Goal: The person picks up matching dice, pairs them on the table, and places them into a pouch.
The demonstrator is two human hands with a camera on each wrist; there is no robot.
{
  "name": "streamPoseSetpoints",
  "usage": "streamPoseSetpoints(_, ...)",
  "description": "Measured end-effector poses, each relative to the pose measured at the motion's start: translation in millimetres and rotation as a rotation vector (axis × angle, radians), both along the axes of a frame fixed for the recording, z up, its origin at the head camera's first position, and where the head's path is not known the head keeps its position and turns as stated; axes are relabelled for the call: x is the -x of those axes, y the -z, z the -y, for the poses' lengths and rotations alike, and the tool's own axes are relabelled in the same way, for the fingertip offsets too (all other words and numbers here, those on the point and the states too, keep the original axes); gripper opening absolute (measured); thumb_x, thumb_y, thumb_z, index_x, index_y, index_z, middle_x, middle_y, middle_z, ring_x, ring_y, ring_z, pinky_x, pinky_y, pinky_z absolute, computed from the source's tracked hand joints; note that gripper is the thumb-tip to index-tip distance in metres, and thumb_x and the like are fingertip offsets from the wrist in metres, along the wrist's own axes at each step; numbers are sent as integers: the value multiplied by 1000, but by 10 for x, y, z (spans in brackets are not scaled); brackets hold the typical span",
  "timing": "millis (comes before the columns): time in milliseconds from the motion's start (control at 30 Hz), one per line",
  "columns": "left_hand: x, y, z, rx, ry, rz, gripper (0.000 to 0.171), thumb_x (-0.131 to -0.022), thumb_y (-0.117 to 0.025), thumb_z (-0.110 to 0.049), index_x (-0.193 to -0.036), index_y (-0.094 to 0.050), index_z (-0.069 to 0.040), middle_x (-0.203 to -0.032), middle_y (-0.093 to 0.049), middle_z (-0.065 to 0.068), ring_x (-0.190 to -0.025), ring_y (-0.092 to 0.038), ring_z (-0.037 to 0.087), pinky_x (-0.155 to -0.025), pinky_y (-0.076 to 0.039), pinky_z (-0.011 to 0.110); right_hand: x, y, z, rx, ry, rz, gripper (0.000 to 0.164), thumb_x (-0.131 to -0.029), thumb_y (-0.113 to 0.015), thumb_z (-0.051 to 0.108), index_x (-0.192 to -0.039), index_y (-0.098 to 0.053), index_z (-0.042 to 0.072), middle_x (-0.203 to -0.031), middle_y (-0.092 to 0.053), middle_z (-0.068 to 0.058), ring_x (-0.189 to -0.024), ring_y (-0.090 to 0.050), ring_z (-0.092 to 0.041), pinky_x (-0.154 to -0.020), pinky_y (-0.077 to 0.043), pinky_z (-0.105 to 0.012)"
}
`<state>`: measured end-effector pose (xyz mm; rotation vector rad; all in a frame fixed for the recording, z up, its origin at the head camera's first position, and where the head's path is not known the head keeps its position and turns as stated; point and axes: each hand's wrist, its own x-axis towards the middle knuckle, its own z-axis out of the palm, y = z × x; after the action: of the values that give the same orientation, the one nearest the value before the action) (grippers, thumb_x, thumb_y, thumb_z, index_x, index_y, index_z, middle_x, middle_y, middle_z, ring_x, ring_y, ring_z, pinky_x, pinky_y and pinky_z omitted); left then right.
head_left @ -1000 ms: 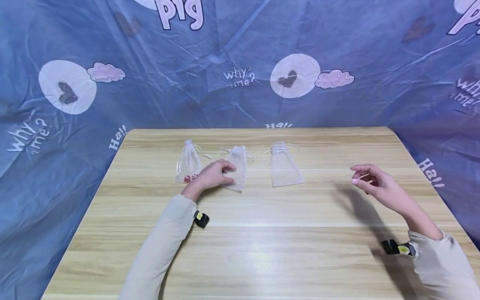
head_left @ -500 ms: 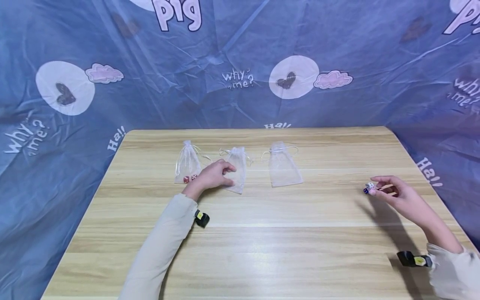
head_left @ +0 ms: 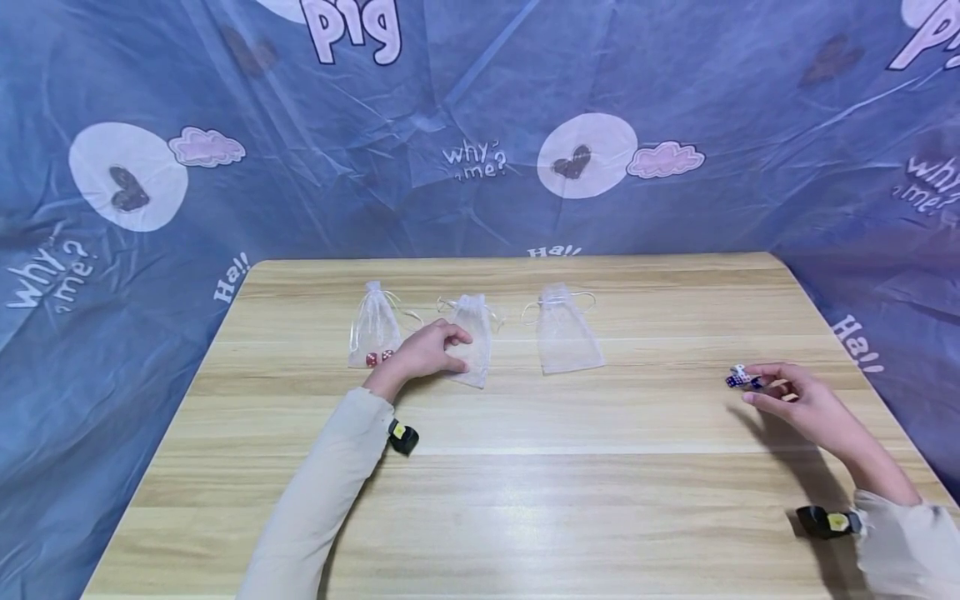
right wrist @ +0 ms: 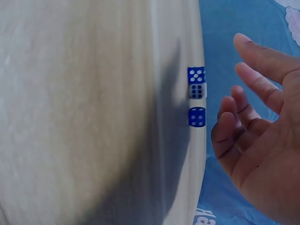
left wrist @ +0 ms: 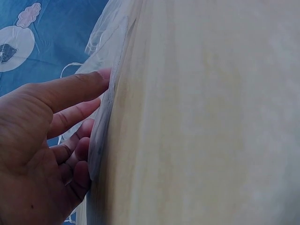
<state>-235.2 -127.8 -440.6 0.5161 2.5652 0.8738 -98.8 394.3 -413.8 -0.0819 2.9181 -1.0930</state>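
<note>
My left hand [head_left: 426, 350] lies on the middle sheer white drawstring bag [head_left: 472, 337], thumb and index apart, fingertips touching the mesh; in the left wrist view its fingers [left wrist: 77, 89] are loosely bent at the bag's edge [left wrist: 104, 117]. At the right of the table my right hand [head_left: 806, 404] is beside a small cluster of dice, thumb and fingers spread and nothing gripped. A white die [head_left: 738, 369] sits by two blue dice [head_left: 735, 382]. The right wrist view has a blue die [right wrist: 196, 75], the white one [right wrist: 197, 91] and another blue one, all apart from the fingers.
To the left stands a tied drawstring bag [head_left: 373, 325] with red dice [head_left: 372, 359] in its bottom. Another flat mesh bag [head_left: 568, 333] lies right of the middle one. The wooden table [head_left: 540, 500] ends at a blue printed cloth [head_left: 405, 183].
My right hand has moved right and nearer, uncovering the dice; its thumb has drawn away from them in the last half second. My left hand stays on the middle bag.
</note>
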Motion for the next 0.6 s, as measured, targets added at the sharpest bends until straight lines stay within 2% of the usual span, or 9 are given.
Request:
streamPoseSetpoints(100, -4, 0, 5, -1, -4, 4, 47, -75, -81, -25, -118, -65, -15, -108, -57, 4, -102, -54, 19, -94, -44, 36, 28, 41, -7, -8, -5, -5, 28, -87, -70, 9, -113, -60, 13, -82, -52, 18, -69, -46, 3, -52, -39, -21)
streamPoseSetpoints(333, 1, 15, 4, -2, -8, 13, 45, -76, -81, -26, -117, -65, -16, -104, -55, 3, -95, -52, 18, -90, -43, 34, 84, 76, 3, -64, -18, -2, 33, -89, -69, 14, -115, -58, -3, -77, -41, 5, -67, -36, -3, -52, -32, -26)
streamPoseSetpoints(600, 10, 12, 1, -9, -3, 12, 45, -76, -80, -25, -117, -65, -16, -104, -55, 4, -95, -52, 18, -89, -43, 33, 141, 92, -23, -101, -18, -3, 32, -89, -69, 19, -114, -61, -1, -82, -48, 4, -72, -37, -1, -57, -33, -24)
